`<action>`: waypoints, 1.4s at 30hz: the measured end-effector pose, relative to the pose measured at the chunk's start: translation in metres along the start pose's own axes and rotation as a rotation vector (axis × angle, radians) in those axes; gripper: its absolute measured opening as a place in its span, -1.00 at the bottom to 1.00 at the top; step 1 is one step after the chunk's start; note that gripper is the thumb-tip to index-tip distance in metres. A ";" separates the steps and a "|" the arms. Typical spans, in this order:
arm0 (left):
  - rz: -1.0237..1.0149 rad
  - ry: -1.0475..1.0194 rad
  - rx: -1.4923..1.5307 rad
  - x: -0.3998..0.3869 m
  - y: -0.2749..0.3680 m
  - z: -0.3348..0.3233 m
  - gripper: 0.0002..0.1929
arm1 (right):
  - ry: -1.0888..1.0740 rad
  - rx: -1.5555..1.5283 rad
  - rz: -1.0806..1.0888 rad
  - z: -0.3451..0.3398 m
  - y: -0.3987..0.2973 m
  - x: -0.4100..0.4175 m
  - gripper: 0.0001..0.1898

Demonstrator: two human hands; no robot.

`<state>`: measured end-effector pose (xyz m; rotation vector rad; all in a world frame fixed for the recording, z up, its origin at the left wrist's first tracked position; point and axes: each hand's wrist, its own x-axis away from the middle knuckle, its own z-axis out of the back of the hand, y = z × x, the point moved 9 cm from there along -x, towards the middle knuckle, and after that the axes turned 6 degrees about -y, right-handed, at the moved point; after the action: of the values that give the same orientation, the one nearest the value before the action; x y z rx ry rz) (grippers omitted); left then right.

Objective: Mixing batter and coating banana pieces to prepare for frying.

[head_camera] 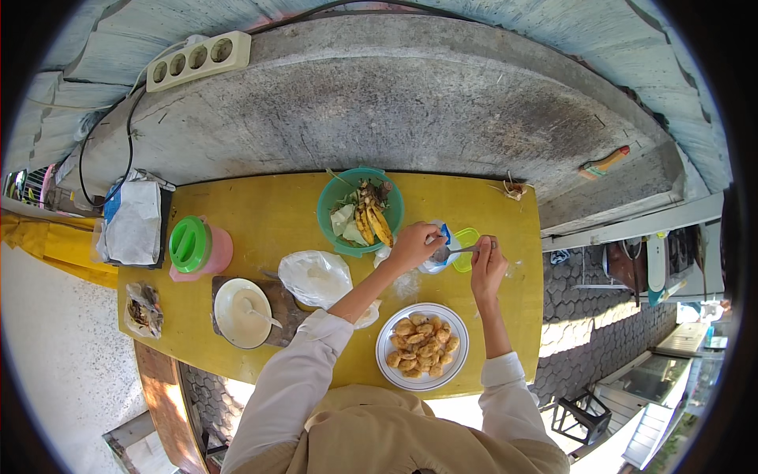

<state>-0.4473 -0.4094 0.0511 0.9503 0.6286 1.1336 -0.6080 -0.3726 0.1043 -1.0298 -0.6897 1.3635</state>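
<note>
My right hand (489, 260) grips the handle of a metal spoon (468, 249), whose bowl is over a white and blue packet or container (435, 266). My left hand (414, 243) has its fingers at the upper edge of that packet. Just behind my right hand lies a lime-green plastic container or lid (465, 238). Nearer my body, a white plate (382, 355) holds a pile of fried, golden-brown pieces. To the left are a clear plastic bag (314, 277) with white contents and a bowl (224, 314) of pale batter with a white spoon in it.
A green basin (328, 207) holding bananas and peels stands near the concrete wall (355, 106). At left are a pink pitcher with a green lid (190, 244), a dark board (287, 311) under the batter bowl and a plastic bag of scraps (144, 310). A power strip (198, 61) rests on the wall.
</note>
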 end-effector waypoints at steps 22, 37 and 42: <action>0.000 0.003 -0.011 -0.001 -0.002 -0.003 -0.75 | 0.049 -0.036 0.051 0.003 0.005 0.003 -0.70; 0.000 -0.004 0.002 0.001 -0.002 -0.003 -0.75 | 0.059 0.006 0.057 0.009 -0.003 0.003 -0.69; -0.002 0.004 0.015 0.001 -0.003 -0.003 -0.75 | 0.078 -0.044 0.041 0.011 0.001 0.004 -0.69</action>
<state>-0.4484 -0.4078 0.0471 0.9599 0.6416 1.1305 -0.6173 -0.3671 0.1076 -1.1321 -0.6463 1.3405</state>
